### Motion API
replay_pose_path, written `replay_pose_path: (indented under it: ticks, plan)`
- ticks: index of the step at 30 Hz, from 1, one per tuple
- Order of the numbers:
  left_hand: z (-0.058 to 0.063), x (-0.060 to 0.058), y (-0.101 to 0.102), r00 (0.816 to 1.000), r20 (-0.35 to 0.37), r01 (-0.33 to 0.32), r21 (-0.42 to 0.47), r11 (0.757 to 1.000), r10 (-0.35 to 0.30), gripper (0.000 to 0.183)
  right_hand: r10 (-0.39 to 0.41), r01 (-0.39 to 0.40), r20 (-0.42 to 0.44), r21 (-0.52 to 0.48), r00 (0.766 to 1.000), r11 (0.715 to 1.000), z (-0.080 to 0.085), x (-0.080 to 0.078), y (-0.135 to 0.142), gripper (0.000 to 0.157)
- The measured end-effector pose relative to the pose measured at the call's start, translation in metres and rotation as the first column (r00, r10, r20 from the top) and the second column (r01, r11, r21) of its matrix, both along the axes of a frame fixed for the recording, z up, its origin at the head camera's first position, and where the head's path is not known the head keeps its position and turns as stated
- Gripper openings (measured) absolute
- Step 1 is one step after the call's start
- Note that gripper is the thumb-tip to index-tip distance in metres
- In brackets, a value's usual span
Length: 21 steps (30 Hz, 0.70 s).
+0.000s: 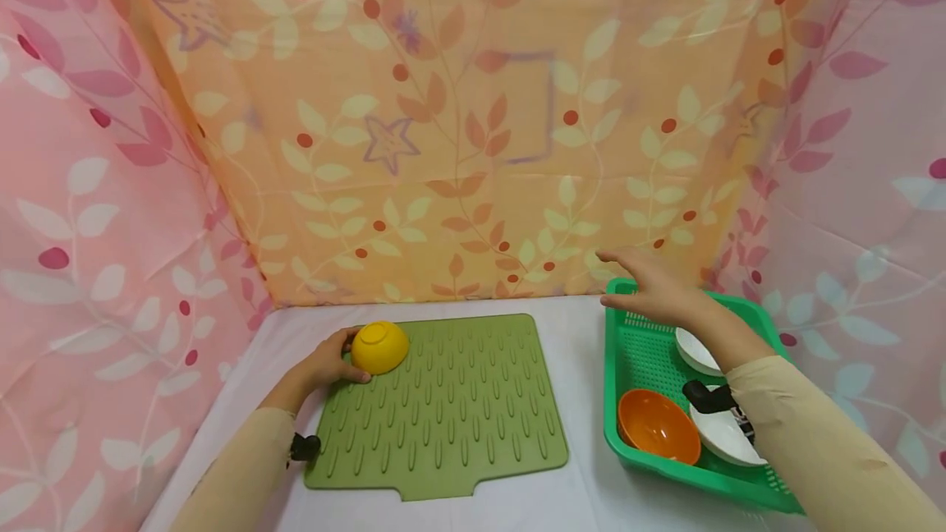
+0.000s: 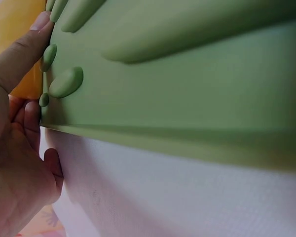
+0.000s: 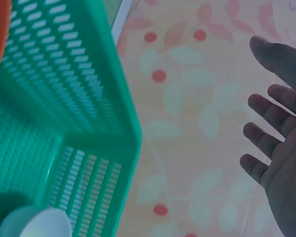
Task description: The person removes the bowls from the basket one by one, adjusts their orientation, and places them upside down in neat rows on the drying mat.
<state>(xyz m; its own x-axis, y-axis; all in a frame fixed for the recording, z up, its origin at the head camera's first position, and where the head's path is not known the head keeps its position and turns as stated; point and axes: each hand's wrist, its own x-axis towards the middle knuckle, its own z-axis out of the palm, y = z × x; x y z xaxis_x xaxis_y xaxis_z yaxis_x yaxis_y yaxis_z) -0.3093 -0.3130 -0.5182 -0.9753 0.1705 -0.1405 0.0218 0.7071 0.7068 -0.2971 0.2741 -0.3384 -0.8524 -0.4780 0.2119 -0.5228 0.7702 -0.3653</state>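
Note:
A yellow bowl [image 1: 380,348] sits upside down at the far left corner of the green drying mat [image 1: 458,401]. My left hand [image 1: 328,363] grips it from the left, the thumb on the near side and the fingers round the far side. In the left wrist view the thumb [image 2: 24,54] lies along the bowl, close to the mat's ridges. Over the far part of the green basket [image 1: 611,384], my right hand [image 1: 658,292] hovers with spread fingers, holding nothing. Inside the basket are an orange bowl [image 1: 658,427] and white dishes [image 1: 727,433], partly hidden by my right arm.
A white cloth [image 1: 584,351] covers the table beneath the mat and basket. Patterned fabric walls [image 1: 458,105] stand close behind and on both sides. The basket's raised rim [image 3: 130,123] borders the dishes, with a small white bowl [image 3: 47,224] near its end wall.

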Motion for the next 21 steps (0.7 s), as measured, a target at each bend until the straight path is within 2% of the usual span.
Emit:
replay_pose_path:
  ticks: [9,15,21]
  plan:
    - [-0.001,-0.001,-0.001,1.0,0.004,0.002,-0.002,1.0,-0.002,0.112,-0.001,0.001,-0.049,0.004,0.999,1.0,-0.006,-0.001,0.055,0.077]
    - [0.004,0.001,0.001,1.0,-0.003,0.002,-0.004,1.0,-0.002,0.112,-0.052,0.052,0.005,-0.008,0.999,0.999,-0.012,-0.005,0.091,0.078]
    - [0.001,-0.001,-0.001,1.0,0.007,0.0,0.008,1.0,0.0,0.113,-0.052,0.053,0.024,-0.009,0.998,0.999,-0.026,-0.001,0.117,0.077]
